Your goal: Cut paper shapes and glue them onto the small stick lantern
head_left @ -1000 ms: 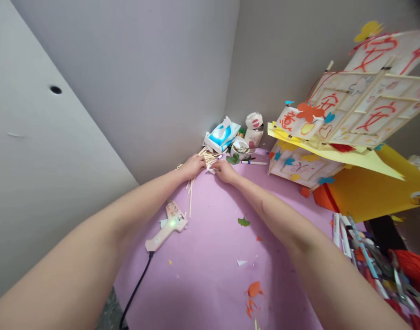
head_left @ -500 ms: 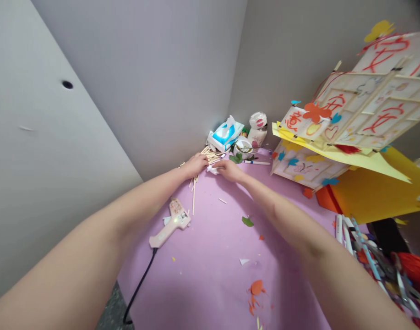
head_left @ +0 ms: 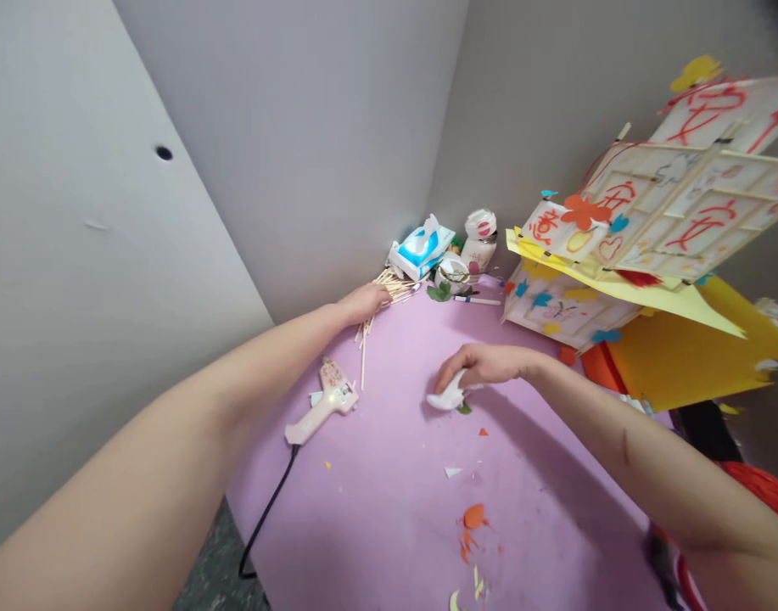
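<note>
My left hand (head_left: pixel 365 303) is closed over the near end of a bundle of thin wooden sticks (head_left: pixel 398 288) at the back of the purple table; its fingertips are partly hidden. A few loose sticks (head_left: pixel 364 352) stick out below that hand. Bunched in the fingers of my right hand (head_left: pixel 481 367) is a crumpled white wet wipe (head_left: pixel 450 394), pressed to the tabletop near the middle. A green leaf (head_left: pixel 465 408) shows just under the wipe's right side. Below the left forearm lies a pale glue gun (head_left: pixel 325 400) with a black cord.
Behind the sticks are a wipes pack (head_left: pixel 422 248), a white cup (head_left: pixel 452 273) and a white bottle (head_left: pixel 478 242). A decorated paper lantern (head_left: pixel 618 221) stands at right. Orange scraps (head_left: pixel 472 518) and a white scrap (head_left: pixel 453 472) lie on the purple table (head_left: pixel 389 526). Grey panels rise behind.
My right hand has moved from beside the sticks toward me and to the right, carrying the wipe to the leaf. A short stick piece there no longer shows. My left hand stays at the sticks.
</note>
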The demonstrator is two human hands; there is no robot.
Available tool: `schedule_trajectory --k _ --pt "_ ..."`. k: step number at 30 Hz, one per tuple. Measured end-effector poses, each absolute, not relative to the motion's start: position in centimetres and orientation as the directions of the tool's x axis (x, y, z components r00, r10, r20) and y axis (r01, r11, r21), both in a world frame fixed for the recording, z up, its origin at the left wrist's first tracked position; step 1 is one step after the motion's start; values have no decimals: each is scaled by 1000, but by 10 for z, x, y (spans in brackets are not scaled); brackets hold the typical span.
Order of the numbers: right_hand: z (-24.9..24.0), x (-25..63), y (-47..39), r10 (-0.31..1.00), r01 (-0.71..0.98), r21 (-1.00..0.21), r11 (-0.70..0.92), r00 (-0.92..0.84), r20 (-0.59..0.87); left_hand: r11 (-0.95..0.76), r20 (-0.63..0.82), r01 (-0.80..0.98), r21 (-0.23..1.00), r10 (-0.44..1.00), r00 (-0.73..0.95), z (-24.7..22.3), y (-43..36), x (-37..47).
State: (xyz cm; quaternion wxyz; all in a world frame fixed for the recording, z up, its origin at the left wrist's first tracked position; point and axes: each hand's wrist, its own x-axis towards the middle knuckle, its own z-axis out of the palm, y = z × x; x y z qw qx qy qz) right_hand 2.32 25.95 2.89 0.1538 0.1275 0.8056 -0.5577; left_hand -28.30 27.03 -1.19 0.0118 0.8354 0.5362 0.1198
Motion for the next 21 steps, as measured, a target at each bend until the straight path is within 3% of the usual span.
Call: schedule_trajectory --k 5,7,11,16,21 --pt "23 -2 275 514 402 -818 411 -843 -156 -395 59 912 112 919 390 2 241 -277" --pt "13 -20 276 621 456 -793 404 -773 -128 -362 -36 927 96 930 367 5 230 -278" --pt "-6 -51 281 685 485 -739 468 -727 -43 -336 -68 941 38 939 337 6 220 -288" --pt "-24 -77 285 741 569 -524 634 -640 201 -385 37 921 -49 921 387 0 223 -300" --pt "-32 -110 266 713 575 -458 677 -666 218 -347 45 938 -6 937 347 -3 228 -305"
